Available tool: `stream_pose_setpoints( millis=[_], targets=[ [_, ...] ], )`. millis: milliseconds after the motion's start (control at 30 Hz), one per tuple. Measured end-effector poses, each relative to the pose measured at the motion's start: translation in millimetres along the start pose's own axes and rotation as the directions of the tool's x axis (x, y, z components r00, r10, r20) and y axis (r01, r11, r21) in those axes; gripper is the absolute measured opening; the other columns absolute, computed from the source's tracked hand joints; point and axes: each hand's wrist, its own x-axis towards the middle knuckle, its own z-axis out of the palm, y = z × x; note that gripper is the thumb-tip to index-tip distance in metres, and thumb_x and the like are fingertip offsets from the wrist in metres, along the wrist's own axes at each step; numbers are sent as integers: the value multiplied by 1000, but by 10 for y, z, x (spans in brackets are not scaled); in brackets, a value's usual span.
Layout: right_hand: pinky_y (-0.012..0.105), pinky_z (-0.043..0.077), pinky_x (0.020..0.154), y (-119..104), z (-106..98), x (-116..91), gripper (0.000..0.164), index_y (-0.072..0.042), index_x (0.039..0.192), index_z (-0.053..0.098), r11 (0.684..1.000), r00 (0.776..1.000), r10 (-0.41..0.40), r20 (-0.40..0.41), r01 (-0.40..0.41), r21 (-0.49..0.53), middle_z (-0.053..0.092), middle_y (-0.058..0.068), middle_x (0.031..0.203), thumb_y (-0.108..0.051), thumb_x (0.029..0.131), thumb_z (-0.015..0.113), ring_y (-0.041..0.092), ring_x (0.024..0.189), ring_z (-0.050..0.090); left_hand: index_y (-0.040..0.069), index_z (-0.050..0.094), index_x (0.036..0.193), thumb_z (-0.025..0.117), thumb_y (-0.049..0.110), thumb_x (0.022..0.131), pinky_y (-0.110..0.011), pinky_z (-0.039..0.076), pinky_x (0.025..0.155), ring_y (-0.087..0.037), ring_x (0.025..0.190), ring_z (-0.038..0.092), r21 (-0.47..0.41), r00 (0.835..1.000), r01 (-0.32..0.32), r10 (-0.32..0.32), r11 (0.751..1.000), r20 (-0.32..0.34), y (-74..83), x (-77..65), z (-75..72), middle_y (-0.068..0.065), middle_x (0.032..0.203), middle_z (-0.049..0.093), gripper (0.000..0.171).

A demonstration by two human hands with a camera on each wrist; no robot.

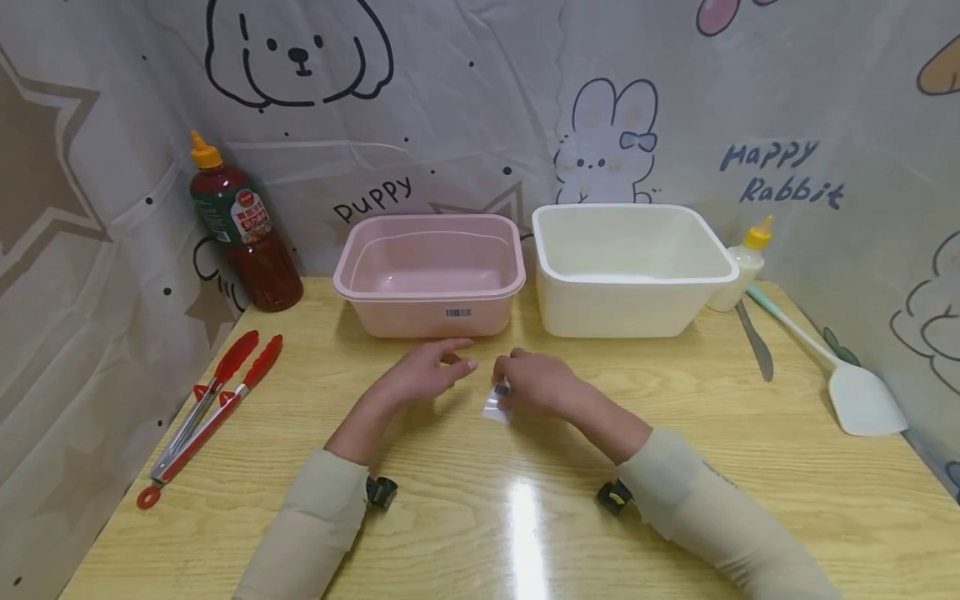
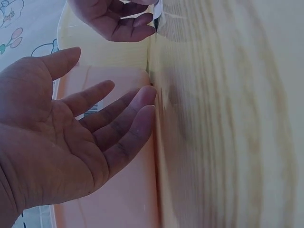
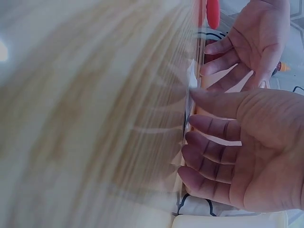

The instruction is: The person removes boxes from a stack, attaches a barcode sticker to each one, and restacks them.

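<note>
Item: small pale piece (image 1: 492, 410), thin, glossy, with a dark patch at one end; exact kind cannot be told.

Location: mid-width of the desk (image 1: 450, 517), nearer the far edge than the near one, before the gap between the pink tub (image 1: 431, 321) and the white tub (image 1: 618, 308). Whether it rests flat or is slightly raised: unclear.

Right hand (image 1: 536, 382): fingers curled, seemingly pinching the piece between thumb and fingertips on its side toward the desk's right edge.

Left hand (image 1: 427, 369): fingers spread, loosely bent, holding nothing; near the piece, apart from it, on the side toward the left edge.

Handling, as judged: very light; flexible, film-like; probably slick, apt to slide on or cling to the wood; prone to creasing, unlikely to break. Best hold: a gentle pinch at a raised edge or corner, thumb opposite fingertips; the flat middle offers little purchase.

Also present: red-handled tongs (image 1: 201, 435), along the left edge; red sauce bottle (image 1: 258, 242), far left corner; yellow-capped bottle (image 1: 738, 279), far right corner, beside the white tub; knife (image 1: 757, 346) and pale spatula (image 1: 862, 400), toward the right edge.
</note>
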Motion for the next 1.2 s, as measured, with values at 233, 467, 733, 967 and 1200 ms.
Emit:
stream_pose_setpoints(
  millis=[233, 467, 733, 967, 1200],
  targets=[
    [40, 55, 77, -4, 10, 7, 36, -17, 115, 69, 1000, 1000, 14, 0, -14, 5, 64, 3, 105, -37, 87, 80, 21, 91, 64, 17, 50, 150, 56, 44, 103, -46, 52, 100, -22, 101, 70, 5, 1000, 10, -10, 1000, -2, 18, -4, 2, -14, 131, 68, 56],
    [40, 55, 78, -51, -9, 8, 34, -13, 115, 69, 1000, 1000, 9, 11, -9, 6, 63, 7, 106, -30, 88, 79, 23, 92, 63, 15, 51, 149, 55, 43, 103, -46, 52, 101, -23, 103, 70, 16, 1000, 0, 1, 1000, -5, 16, -2, -6, -15, 132, 67, 55],
    [39, 55, 78, -75, -27, 11, 28, -8, 112, 69, 1000, 1000, 9, -1, -9, -26, 64, 8, 101, -22, 89, 77, 24, 91, 61, 14, 52, 148, 56, 43, 103, -44, 53, 96, -21, 96, 71, 15, 1000, -5, 5, 1000, -2, 33, -28, -13, -15, 130, 68, 54],
    [37, 53, 73, -97, -45, 19, 13, -7, 105, 71, 998, 1000, 23, 0, -23, -58, 66, 8, 95, -12, 92, 70, 22, 85, 59, 14, 53, 148, 55, 41, 103, -42, 54, 93, -20, 95, 71, 18, 1000, -13, 13, 1000, 6, 36, -22, -12, -15, 129, 68, 53],
    [35, 50, 72, -82, -49, 57, 4, -9, 94, 71, 996, 1000, 17, 0, -16, -82, 66, 4, 86, -13, 93, 70, 19, 81, 56, 14, 54, 147, 55, 43, 103, -40, 55, 89, -20, 95, 70, 23, 1000, -6, 5, 1000, 17, 31, -21, -22, -14, 128, 69, 52]
  ],
)
